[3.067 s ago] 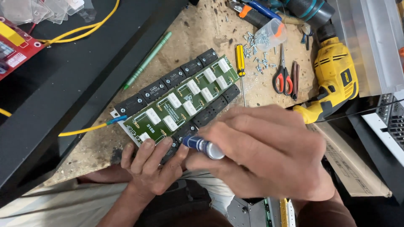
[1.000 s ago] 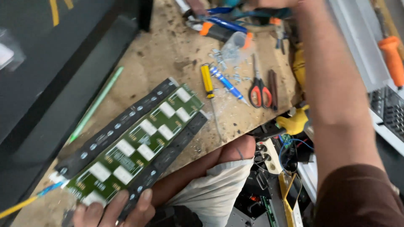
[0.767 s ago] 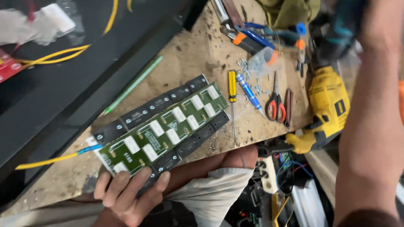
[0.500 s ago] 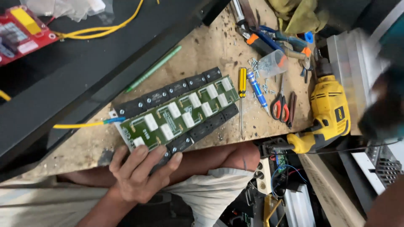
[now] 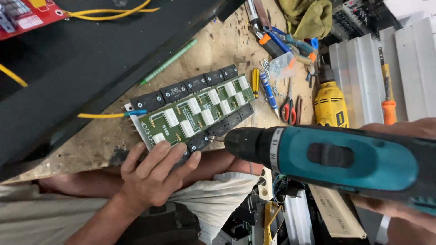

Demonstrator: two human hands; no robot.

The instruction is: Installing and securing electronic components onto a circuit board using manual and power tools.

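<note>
Hand [image 5: 152,174] steadies flat green board [image 5: 197,111]; smooth teal drill [image 5: 336,161].

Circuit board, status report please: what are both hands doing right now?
Left hand pressing green circuit board flat on workbench. Right hand gripping teal cordless drill, bit at board's near edge. Nothing between bit and board.

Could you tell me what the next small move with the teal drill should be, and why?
Probably seat the bit squarely in the screw before pulling the trigger. The right hand holds the teal cordless drill with its bit tip just at the black components along the near edge of the green circuit board, while the left hand presses the board's near end to the workbench. Whether the bit is engaged cannot be told.
</note>
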